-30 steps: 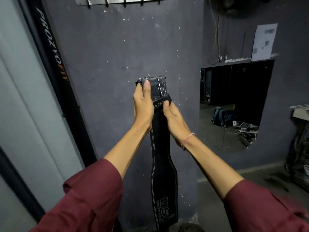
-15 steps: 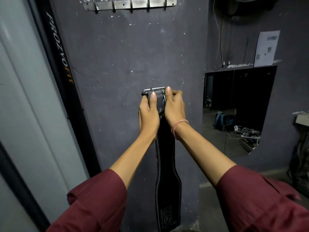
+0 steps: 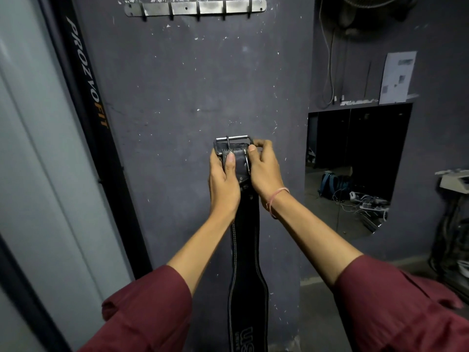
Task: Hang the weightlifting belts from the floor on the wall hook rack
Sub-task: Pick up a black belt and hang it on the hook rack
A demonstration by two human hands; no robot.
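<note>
A black leather weightlifting belt (image 3: pixel 247 270) hangs straight down in front of the dark wall, its metal buckle (image 3: pixel 233 141) at the top. My left hand (image 3: pixel 223 184) grips the belt's upper end from the left, thumb on the leather. My right hand (image 3: pixel 265 171) holds the right side of the buckle end, fingers curled around its edge. The metal hook rack (image 3: pixel 195 8) is fixed high on the wall, well above the buckle, with several bare hooks.
A black pillar with PROZVOFIT lettering (image 3: pixel 86 80) runs down the left beside a pale panel. To the right, a mirror (image 3: pixel 355 168) reflects a bag and cables. A paper sheet (image 3: pixel 397 77), hanging wires and a fan sit above it. Equipment stands at the far right.
The belt's buckle end has been held up while the view tilted upward, bringing the whole hook rack into sight. My right hand shifted from the strap's front to the buckle's right side.
</note>
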